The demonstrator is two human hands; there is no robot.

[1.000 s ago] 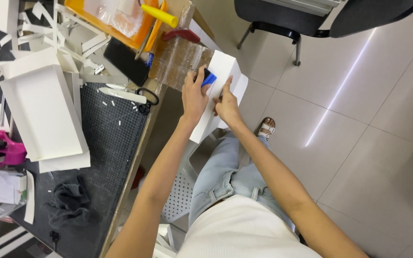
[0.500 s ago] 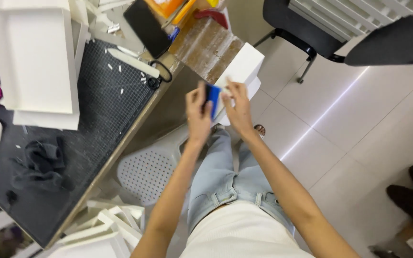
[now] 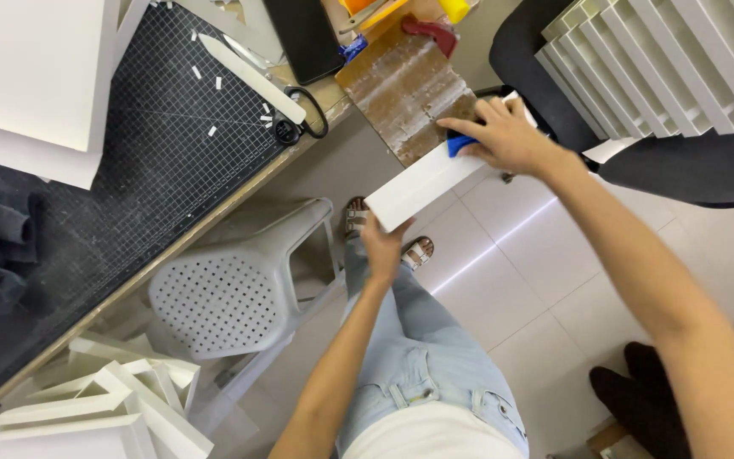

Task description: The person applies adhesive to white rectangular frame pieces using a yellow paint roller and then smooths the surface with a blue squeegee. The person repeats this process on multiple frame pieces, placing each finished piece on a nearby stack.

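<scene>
Above my knees, my left hand (image 3: 381, 246) grips the white board's (image 3: 422, 184) near end, steadying it while my right-hand fingers (image 3: 469, 127) press a blue scraper (image 3: 459, 145) along it.

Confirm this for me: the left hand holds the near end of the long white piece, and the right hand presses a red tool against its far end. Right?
Not quite. The tool under the right hand is blue, not red, as the head view shows. The rest stands: the left hand holds the near end of the long white piece, and the right hand works at its far end.
</scene>
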